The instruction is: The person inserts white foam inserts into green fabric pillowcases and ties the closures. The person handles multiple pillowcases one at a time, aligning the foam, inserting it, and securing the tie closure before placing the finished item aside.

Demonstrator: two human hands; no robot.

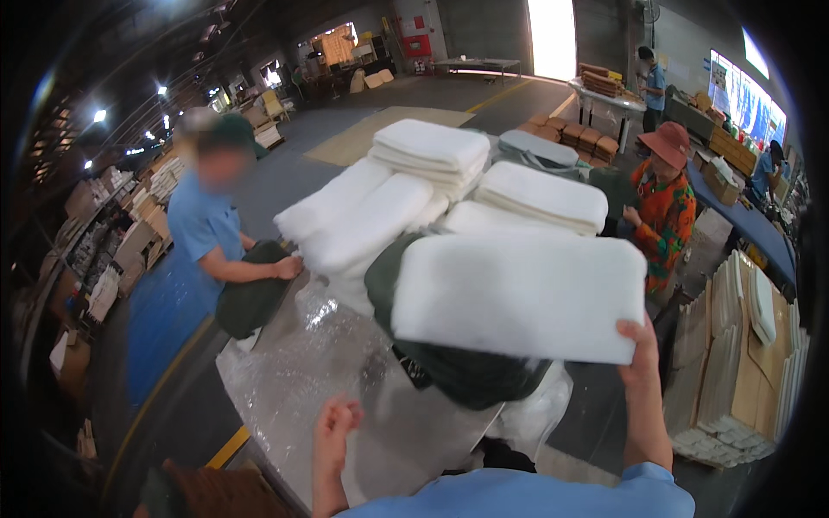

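My right hand (640,348) grips the lower right corner of a thick white rectangular padding sheet (518,298), which is held out in front of me. Under and behind that sheet lies a heap of dark green fabric (466,371), partly hidden by it. My left hand (339,420) is loosely curled, with nothing visible in it, above the table (345,380) covered in clear plastic. Stacks of folded white padding (427,155) rise at the far side of the table, with another white stack (542,194) to their right.
At the left, a co-worker in a blue shirt (203,211) holds dark green fabric (253,293). Another person in a red hat (667,145) stands at the far right. Bundled flat boards (734,363) stand on the floor at right. A grey-green piece (537,148) lies behind the padding.
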